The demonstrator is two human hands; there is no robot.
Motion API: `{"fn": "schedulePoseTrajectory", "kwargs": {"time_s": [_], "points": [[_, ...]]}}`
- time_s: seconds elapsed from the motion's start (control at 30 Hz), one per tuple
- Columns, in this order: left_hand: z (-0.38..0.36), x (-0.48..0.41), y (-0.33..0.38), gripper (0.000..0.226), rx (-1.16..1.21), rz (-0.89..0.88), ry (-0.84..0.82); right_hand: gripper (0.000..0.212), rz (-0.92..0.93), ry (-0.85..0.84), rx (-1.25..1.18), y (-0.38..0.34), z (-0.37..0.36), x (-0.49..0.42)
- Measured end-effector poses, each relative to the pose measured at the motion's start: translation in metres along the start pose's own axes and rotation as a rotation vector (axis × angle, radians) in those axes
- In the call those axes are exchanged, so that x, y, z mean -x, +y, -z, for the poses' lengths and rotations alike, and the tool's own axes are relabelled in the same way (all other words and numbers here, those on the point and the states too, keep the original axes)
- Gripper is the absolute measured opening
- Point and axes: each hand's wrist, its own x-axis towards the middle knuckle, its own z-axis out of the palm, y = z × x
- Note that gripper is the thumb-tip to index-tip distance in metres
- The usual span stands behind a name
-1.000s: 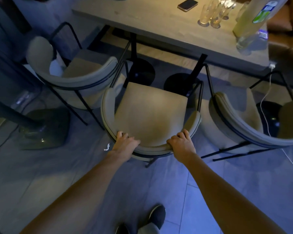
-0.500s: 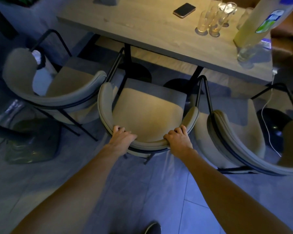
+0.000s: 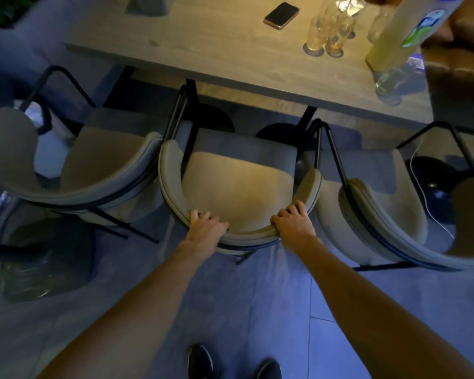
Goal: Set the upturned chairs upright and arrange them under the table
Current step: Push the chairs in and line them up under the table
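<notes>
So that the chair point(image 3: 238, 187) can, presumably, slide straight under the table point(image 3: 203, 50) just beyond them, the left hand point(image 3: 205, 225) and right hand point(image 3: 292, 222) each grip its curved back, set apart either side of its middle.

- Wooden table point(image 3: 203, 50): phone point(image 3: 281, 15) at 12 o'clock, glasses point(image 3: 329, 31) at 1, bottle point(image 3: 394, 42) at 2.
- Tiled floor point(image 3: 271, 296): middle chair point(image 3: 238, 187), left chair point(image 3: 99, 154) and right chair point(image 3: 381, 203) standing upright.
</notes>
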Motion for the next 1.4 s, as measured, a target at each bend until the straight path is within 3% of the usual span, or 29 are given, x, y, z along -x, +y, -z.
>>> {"fn": "schedulePoseTrajectory", "kwargs": {"time_s": [0.27,0.5,0.77,1.0,1.17,1.4], "points": [[0.003,0.000,-0.002,0.041,0.027,-0.013,0.011,0.034,-0.133,-0.036,-0.020,-0.030,0.002,0.000],[-0.002,0.015,-0.008,0.023,0.055,-0.113,0.097,0.060,-0.020,-0.077,-0.271,-0.090,0.021,0.017],[0.037,0.057,-0.033,0.026,0.108,-0.147,0.226,0.056,-0.054,-0.115,-0.652,-0.102,0.082,0.044],[0.123,0.093,-0.059,0.034,0.196,-0.116,0.365,0.050,0.010,0.040,-0.518,-0.097,0.182,0.059],[0.160,0.112,-0.073,0.037,0.185,-0.070,0.419,0.051,0.081,0.128,-0.580,-0.099,0.229,0.058],[0.156,0.094,-0.120,0.038,0.212,0.053,0.289,0.052,0.179,0.112,-0.575,-0.101,0.244,0.019]]}}
